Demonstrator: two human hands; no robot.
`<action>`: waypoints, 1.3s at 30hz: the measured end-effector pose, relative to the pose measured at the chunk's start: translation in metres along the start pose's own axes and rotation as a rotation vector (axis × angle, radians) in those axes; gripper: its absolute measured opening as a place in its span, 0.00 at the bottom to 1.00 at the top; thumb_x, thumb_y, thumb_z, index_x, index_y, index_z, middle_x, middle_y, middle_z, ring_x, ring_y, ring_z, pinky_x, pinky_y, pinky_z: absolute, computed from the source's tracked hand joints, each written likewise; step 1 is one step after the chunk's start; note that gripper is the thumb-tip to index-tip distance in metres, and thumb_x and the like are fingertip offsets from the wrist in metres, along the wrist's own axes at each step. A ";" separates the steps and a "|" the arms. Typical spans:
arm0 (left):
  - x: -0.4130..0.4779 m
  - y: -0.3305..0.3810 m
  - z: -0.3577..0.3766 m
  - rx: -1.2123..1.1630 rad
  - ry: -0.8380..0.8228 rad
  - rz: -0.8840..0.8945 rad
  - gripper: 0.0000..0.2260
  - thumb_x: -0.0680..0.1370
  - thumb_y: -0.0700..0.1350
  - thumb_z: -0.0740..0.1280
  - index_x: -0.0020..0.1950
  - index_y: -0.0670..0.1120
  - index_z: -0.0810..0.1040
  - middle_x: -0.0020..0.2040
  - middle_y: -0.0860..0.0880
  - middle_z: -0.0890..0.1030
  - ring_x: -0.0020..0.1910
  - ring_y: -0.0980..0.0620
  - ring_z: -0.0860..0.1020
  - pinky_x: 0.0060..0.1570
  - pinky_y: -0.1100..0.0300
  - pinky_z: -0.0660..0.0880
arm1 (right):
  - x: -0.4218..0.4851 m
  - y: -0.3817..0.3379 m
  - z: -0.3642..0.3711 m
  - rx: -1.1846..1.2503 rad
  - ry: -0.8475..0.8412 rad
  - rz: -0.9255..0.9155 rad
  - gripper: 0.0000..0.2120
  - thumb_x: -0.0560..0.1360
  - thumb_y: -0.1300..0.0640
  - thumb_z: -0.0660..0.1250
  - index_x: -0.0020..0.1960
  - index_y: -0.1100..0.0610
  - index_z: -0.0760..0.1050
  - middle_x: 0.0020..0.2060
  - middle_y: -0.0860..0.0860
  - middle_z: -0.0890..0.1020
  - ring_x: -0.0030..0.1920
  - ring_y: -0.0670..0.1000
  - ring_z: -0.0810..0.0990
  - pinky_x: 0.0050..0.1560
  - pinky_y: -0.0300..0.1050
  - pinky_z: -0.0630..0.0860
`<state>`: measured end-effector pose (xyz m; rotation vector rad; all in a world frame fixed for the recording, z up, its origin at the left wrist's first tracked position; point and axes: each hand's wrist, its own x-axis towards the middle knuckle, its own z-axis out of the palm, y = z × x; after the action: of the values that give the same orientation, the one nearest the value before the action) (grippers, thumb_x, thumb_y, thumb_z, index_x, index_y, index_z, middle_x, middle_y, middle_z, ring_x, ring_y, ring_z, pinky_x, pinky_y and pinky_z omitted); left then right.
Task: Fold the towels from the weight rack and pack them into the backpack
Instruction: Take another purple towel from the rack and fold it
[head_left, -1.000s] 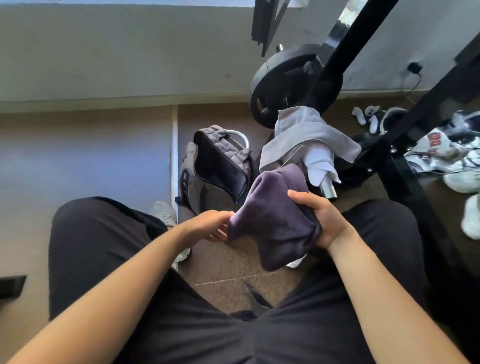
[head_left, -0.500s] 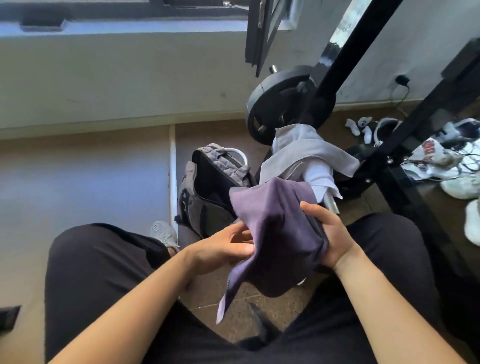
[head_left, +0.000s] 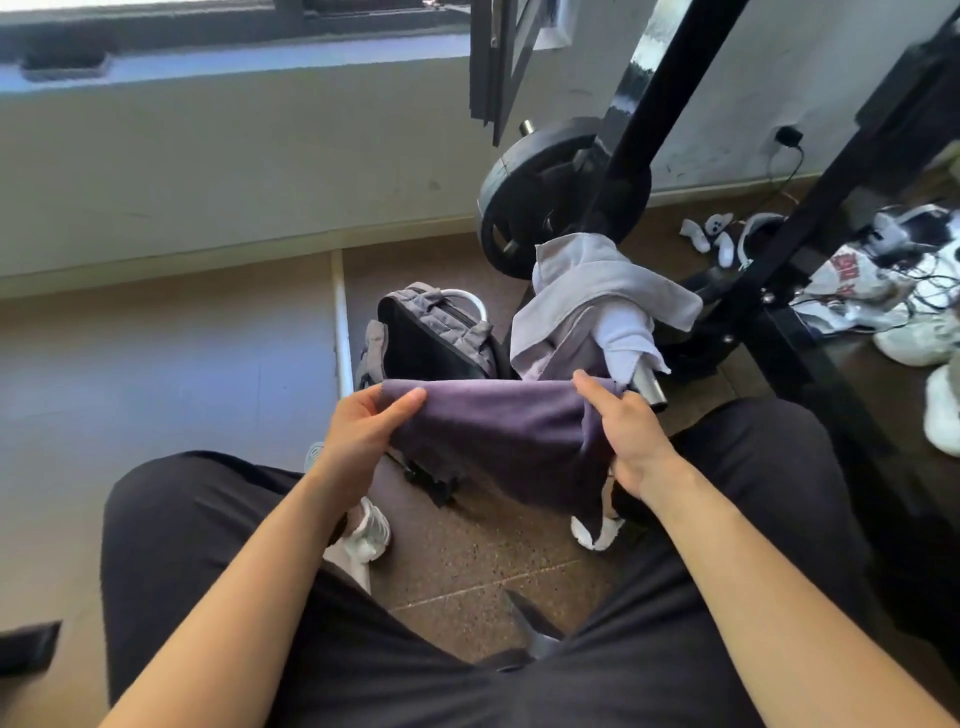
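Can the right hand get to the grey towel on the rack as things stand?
Probably not yet: the right hand is gripping the purple towel along with the left hand. The grey towel hangs unobstructed just beyond it.

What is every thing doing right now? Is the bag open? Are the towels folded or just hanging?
Dark purple towel: stretched out between both hands, not folded flat yet.
Left hand: pinching the towel's left edge.
Right hand: gripping the towel's right edge.
Grey backpack: standing on the floor, top open.
Light grey towel: draped over the rack bar, unfolded.
White cloth: hanging under it, unfolded.
Black round weight plate: mounted on the rack.
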<state>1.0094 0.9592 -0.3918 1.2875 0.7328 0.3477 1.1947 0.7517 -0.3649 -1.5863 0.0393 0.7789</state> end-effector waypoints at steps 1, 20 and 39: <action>0.001 0.001 -0.004 0.023 0.061 0.031 0.17 0.68 0.61 0.78 0.48 0.50 0.88 0.44 0.46 0.87 0.49 0.43 0.82 0.56 0.43 0.77 | 0.000 0.002 -0.001 -0.057 0.016 -0.010 0.14 0.76 0.50 0.73 0.38 0.59 0.81 0.41 0.61 0.84 0.49 0.56 0.82 0.60 0.49 0.74; 0.003 0.021 -0.057 -0.297 0.417 0.234 0.07 0.82 0.39 0.68 0.49 0.49 0.83 0.42 0.54 0.84 0.44 0.56 0.81 0.53 0.61 0.76 | -0.015 -0.019 0.000 -0.270 -0.027 -0.457 0.04 0.77 0.61 0.72 0.49 0.53 0.82 0.31 0.39 0.82 0.30 0.37 0.78 0.31 0.29 0.72; -0.006 0.023 -0.066 0.058 0.519 0.149 0.10 0.77 0.46 0.76 0.37 0.49 0.79 0.32 0.59 0.81 0.36 0.62 0.78 0.49 0.61 0.76 | -0.009 -0.028 -0.007 -0.046 0.022 -0.545 0.04 0.74 0.60 0.75 0.45 0.52 0.84 0.49 0.48 0.87 0.51 0.46 0.84 0.53 0.39 0.79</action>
<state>0.9653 1.0108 -0.3744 1.3224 1.0896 0.8059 1.2039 0.7469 -0.3360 -1.5472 -0.3829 0.3362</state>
